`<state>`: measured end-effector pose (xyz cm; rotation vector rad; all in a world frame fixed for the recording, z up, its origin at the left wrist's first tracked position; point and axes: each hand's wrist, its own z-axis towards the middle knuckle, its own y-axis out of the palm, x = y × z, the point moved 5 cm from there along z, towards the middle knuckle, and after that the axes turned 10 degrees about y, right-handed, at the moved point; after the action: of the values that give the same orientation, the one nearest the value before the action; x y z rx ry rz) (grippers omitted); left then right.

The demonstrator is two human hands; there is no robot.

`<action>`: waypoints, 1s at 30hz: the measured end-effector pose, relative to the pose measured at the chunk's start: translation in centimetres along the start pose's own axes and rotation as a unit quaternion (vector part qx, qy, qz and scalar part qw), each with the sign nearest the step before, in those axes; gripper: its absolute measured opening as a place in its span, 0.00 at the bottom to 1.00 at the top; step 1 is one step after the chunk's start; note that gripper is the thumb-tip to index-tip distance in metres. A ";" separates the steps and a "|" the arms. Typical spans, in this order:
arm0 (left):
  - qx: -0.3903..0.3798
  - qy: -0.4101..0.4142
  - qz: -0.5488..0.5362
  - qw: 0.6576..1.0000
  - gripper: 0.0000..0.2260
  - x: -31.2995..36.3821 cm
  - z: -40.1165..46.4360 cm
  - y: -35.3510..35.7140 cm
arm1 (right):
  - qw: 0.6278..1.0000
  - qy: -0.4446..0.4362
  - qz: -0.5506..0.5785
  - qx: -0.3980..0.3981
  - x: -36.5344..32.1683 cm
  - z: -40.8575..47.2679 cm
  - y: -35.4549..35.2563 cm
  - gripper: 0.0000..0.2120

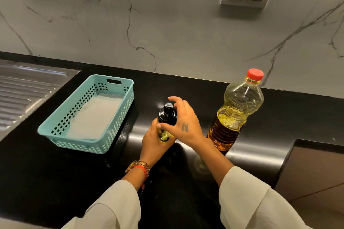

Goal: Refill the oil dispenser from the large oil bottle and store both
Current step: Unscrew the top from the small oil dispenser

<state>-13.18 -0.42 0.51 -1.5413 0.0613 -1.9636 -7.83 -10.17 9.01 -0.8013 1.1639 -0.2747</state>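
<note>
the left hand (155, 140) is wrapping round the lower body of the oil dispenser (166, 122), gripping it upright on the black counter (55, 173), most likely to keep it from turning or tipping while the top is being worked. the right hand (183, 119) is curving over the dispenser's black pump top (168, 110), thumb on the near side at the shoulder and fingers arching above and behind the nozzle; whether those fingers are actually clamping the top or only hovering against it i cannot tell, since the hand is hiding the contact. the large oil bottle (236, 111) is standing upright just to the right of the dispenser, near the right wrist, with its red cap (255, 74) on, so pouring is not under way at this moment. the pale oil is showing in the dispenser's glass between the left fingers, but how full it is is not readable. the teal basket (87, 113) is sitting to the left, apart from both bottles, lined with a white sheet and holding nothing else, which suggests it is waiting as the storing place. judging from the capped bottle and the two-handed hold, the step in hand is probably screwing the pump top on or off; which one is not clear. a steel draining board (24, 89) is lying at the far left.
</note>
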 end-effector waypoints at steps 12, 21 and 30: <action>0.001 0.000 0.003 1.000 0.26 -0.6 0.1 0.1 | 0.999 0.032 0.043 0.005 0.0 0.4 0.2 0.41; 0.003 0.010 -0.017 1.000 0.27 -0.4 0.0 0.0 | 0.996 0.020 0.079 -0.027 -0.6 0.3 0.4 0.39; -0.001 0.006 0.004 1.000 0.26 -0.5 0.0 0.1 | 1.000 0.002 -0.004 0.022 -1.1 0.7 -0.9 0.29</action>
<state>-13.05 -0.28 0.06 -1.5293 0.0753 -1.9663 -7.43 -9.87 10.47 -0.7674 1.1556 -0.3079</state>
